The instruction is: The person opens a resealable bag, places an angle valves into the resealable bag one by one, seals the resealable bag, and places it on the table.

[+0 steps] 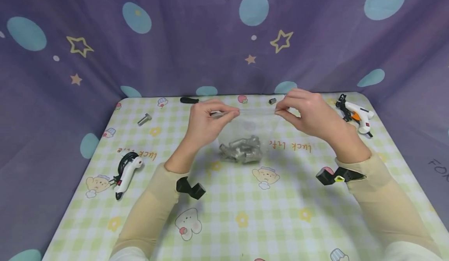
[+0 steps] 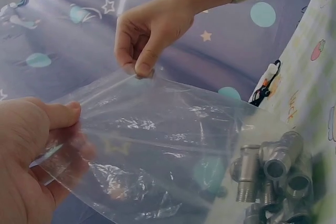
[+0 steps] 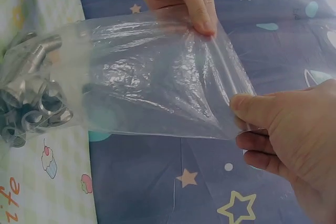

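Observation:
A clear plastic bag (image 1: 245,125) hangs between my two hands, its top edge stretched sideways. Several silver metal pipe fittings (image 1: 242,150) with threaded ends lie together in its bottom, low over the tablecloth. My left hand (image 1: 208,123) pinches the left corner of the opening between thumb and fingers; in the left wrist view the bag's film (image 2: 157,135) covers some of those fingers. The opposite corner is pinched by my right hand (image 1: 310,112), thumb on the near side in the right wrist view, where the bag (image 3: 152,77) slants toward the fittings (image 3: 37,93).
A white glue gun (image 1: 129,175) with a black cord lies at the left; another glue gun (image 1: 365,118) with an orange trigger lies far right. Toward the back are a bolt-like metal piece (image 1: 144,119), a black-handled tool (image 1: 189,100) and a small metal piece (image 1: 272,101). A purple curtain (image 1: 196,38) stands behind.

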The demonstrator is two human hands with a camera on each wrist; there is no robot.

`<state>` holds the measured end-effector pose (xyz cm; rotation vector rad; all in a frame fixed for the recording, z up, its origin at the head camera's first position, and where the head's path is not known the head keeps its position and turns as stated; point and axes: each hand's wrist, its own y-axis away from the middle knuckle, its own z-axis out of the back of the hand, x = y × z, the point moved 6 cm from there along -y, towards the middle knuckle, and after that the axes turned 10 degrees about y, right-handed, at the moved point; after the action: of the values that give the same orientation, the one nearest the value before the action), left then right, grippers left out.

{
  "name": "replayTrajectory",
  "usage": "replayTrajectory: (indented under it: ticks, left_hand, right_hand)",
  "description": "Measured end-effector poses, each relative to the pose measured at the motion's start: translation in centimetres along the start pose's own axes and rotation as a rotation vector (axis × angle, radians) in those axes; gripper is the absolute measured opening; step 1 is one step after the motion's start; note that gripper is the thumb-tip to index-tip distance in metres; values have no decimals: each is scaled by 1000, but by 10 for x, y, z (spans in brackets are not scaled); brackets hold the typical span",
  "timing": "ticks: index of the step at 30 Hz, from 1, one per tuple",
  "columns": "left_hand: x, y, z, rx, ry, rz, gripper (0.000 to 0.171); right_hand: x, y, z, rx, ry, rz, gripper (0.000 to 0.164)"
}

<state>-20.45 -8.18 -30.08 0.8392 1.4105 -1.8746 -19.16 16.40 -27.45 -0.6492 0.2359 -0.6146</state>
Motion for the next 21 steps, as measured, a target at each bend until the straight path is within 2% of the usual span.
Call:
replayTrajectory:
  ticks: [7,12,15,18,21]
  left_hand:
    - [1,-1,-1,-10,31,7,4]
    - [2,0,1,5,43,3,2]
    - [6,2,2,15,78,33,7]
    - [15,10,2,74,127,91,24]
    - [31,24,1,184,133,179,44]
  right_hand:
    - [-4,1,1,21,-31,-9,16]
    - [-1,-1,3,22,-48,33,19]
    - [0,-2,4,20,-64,59,19]
    - [-1,-2,5,11,-83,62,19]
    - [-3,1,4,-3,-93,39,19]
